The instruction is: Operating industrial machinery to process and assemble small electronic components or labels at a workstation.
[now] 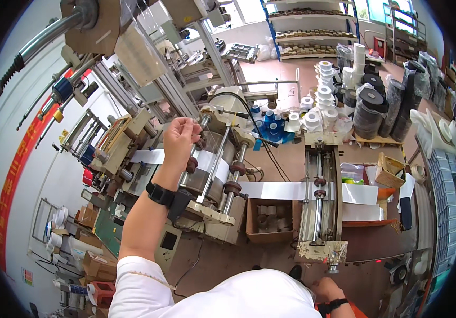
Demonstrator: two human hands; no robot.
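My left hand [182, 137] is raised over the left side of a roller machine [212, 164], with fingers curled into a pinch. Whatever may sit between its fingertips is too small to make out. Below and right of this hand, a white paper web [204, 161] runs over the machine's drum, beside dark red rollers [232, 188] on metal shafts. Low at the right, my right hand [327, 289] hangs near my body, its fingers loosely curled and no object visible in them. It is nearest the end of a second roller frame [320, 249], apart from it.
The paper strip [273, 190] spans between the two machines, above a cardboard box [252, 222] of cores. Black cables [270, 159] hang behind. White rolls [323, 95], blue rolls [271, 127] and dark rolls [370, 106] stand at the back. Blue stacked trays [445, 196] line the right.
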